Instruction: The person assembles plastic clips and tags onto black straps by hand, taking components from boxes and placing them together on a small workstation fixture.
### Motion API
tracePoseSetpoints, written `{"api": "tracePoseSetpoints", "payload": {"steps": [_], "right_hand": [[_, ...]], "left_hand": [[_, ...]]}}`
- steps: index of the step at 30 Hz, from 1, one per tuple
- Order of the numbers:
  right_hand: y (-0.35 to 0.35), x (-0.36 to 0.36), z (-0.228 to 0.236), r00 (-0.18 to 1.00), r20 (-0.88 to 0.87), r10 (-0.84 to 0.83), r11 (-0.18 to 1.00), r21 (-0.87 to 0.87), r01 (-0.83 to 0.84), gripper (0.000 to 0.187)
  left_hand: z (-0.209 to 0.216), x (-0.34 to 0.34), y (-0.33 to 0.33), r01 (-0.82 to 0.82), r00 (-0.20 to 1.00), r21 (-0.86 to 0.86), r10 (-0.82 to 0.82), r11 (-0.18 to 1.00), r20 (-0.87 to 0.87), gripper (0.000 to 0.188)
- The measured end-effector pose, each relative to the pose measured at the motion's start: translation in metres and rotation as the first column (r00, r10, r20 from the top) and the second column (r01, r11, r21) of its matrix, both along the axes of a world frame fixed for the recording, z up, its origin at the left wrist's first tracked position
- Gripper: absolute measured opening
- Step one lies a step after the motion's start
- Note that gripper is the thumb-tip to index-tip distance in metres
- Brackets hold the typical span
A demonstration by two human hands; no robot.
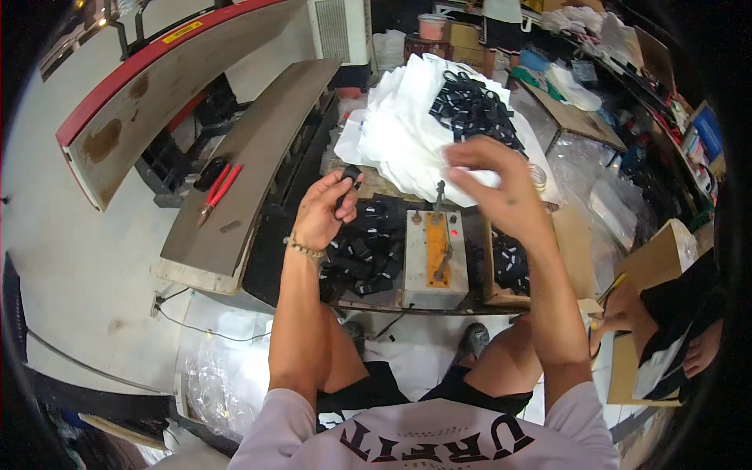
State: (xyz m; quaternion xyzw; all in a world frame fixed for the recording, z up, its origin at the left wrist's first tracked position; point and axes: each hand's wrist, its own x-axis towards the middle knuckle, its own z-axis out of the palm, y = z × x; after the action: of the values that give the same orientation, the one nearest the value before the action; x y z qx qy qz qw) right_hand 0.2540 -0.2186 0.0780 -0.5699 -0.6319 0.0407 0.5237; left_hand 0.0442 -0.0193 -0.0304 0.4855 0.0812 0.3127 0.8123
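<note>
My left hand [319, 210], with a beaded bracelet at the wrist, is closed around a small black strap piece [351, 171]. Over the white sheets [399, 117], my right hand [501, 178] is raised with thumb and fingers apart and nothing visible in it; its fingertips are slightly blurred. A heap of looped black straps [475, 108] lies on the sheets just beyond it. Between my forearms stands a grey box-shaped machine [413, 270] with an orange-brown top plate, a lever and a lit red light. Small black pieces [362, 262] are piled left of it.
A carton [572, 243] holding more black pieces sits right of the machine. Red-handled pliers [218, 192] lie on the brown bench [258, 157] at left. Plastic bags [583, 184] and another person's hand [701, 348] are at right. A cable [211, 335] runs along the lower left.
</note>
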Motion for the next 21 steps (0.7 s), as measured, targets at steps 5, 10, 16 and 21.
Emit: {"api": "tracePoseSetpoints", "payload": {"steps": [5, 10, 16, 21], "right_hand": [[0.077, -0.041, -0.01, 0.87, 0.364, 0.331, 0.943, -0.167, -0.289, 0.073], [0.107, -0.068, -0.006, 0.9, 0.252, 0.355, 0.915, -0.291, -0.279, 0.049], [0.131, -0.031, 0.011, 0.903, 0.253, 0.348, 0.931, -0.205, -0.302, 0.016], [0.133, -0.033, 0.025, 0.837, 0.457, 0.301, 0.931, -0.332, -0.153, 0.019]], "left_hand": [[0.012, -0.017, -0.011, 0.201, 0.938, -0.006, -0.191, 0.98, 0.291, 0.021], [0.007, -0.036, 0.001, 0.186, 0.92, 0.024, -0.182, 0.982, 0.346, 0.021], [0.003, -0.059, 0.023, 0.132, 0.881, -0.175, -0.035, 0.976, 0.472, 0.014], [-0.008, -0.052, 0.038, -0.264, 0.905, 0.038, 0.261, 0.964, -0.336, 0.028]]}}
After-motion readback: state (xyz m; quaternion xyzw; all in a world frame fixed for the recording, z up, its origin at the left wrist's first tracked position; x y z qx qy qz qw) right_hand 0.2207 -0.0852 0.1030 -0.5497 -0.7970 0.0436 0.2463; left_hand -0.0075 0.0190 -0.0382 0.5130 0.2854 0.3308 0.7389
